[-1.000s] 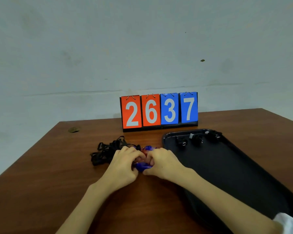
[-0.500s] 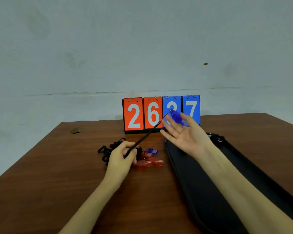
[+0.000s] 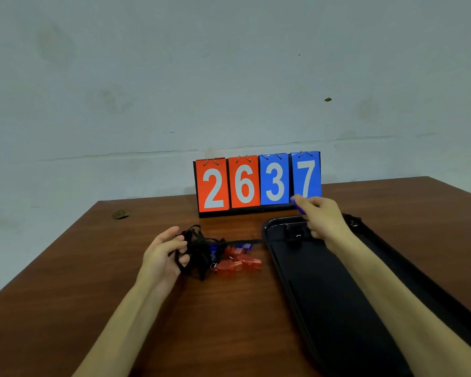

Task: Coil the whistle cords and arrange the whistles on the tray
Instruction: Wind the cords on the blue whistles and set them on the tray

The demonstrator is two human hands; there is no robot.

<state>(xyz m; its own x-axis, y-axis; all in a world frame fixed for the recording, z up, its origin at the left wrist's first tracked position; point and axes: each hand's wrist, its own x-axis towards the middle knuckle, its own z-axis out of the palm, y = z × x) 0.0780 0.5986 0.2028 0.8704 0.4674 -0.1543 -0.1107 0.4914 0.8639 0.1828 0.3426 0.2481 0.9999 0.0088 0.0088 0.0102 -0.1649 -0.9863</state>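
The right hand [image 3: 321, 219] covers nearly all of the blue whistle [image 3: 297, 205] it pinches; only a sliver shows by the thumb. That wrist also hides part of the black whistles [image 3: 296, 236] at the tray's far end. The tray [image 3: 310, 281] is cut off at the lower right. The tangle of black cords [image 3: 199, 251] half buries more blue pieces [image 3: 244, 245], and I can't tell which strand the left hand [image 3: 163, 254] grips.
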